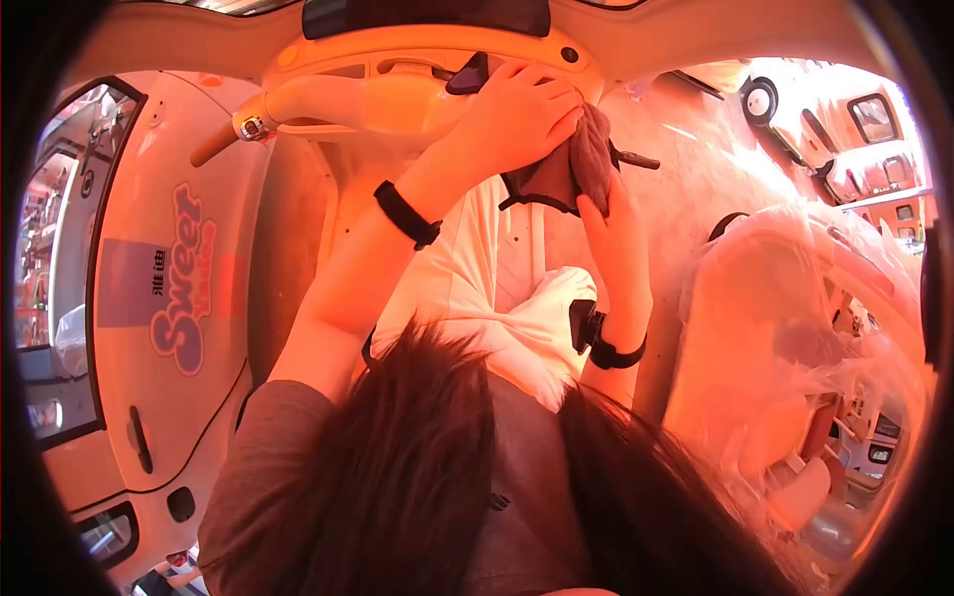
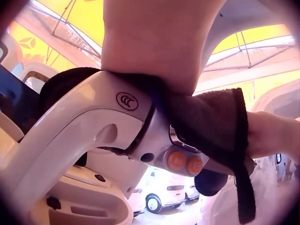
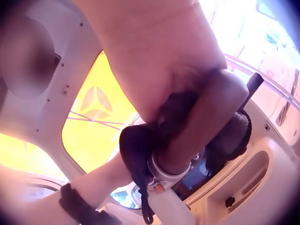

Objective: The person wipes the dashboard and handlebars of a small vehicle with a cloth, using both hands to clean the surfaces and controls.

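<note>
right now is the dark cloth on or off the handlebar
On: the left wrist view shows the dark cloth draped over the handlebar, its black edge hanging down past it.

Warm orange-red light filled the head view, bleaching to white at the upper right. At the left stood a pale vehicle side panel (image 1: 129,358) printed with rounded "Sweet" lettering (image 1: 177,323); a black-framed glass window (image 1: 75,248) lined its outer edge, and a dark bar-shaped handle (image 1: 139,440) sat near its bottom edge. To the right, a pale floor streaked with glare (image 1: 681,149) stretched toward white parked vehicles (image 1: 845,149). Clear crumpled plastic sheeting (image 1: 765,258) hung there. Overhead, bright yellow canopy panels (image 2: 84,21) spread above thin metal poles (image 2: 247,58), beyond a pale cabin frame dotted with small holes (image 3: 51,117).
</note>
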Action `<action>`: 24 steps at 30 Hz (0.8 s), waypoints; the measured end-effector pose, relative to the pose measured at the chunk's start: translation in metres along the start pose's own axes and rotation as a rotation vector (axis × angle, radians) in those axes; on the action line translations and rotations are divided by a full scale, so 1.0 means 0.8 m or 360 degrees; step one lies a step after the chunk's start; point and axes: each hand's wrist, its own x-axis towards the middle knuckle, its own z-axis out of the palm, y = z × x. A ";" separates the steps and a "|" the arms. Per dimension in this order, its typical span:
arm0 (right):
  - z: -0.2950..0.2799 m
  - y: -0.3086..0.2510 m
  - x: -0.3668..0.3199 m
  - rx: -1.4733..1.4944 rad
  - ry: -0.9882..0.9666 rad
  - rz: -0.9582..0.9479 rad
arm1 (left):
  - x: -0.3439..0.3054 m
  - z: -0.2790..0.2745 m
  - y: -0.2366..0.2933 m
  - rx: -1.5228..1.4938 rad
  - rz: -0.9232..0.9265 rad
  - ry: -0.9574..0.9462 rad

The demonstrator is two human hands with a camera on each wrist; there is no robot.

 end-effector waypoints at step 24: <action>-0.032 0.056 0.060 -0.0422 0.0230 -0.0122 | -0.002 0.027 0.045 0.0202 -0.0071 0.0302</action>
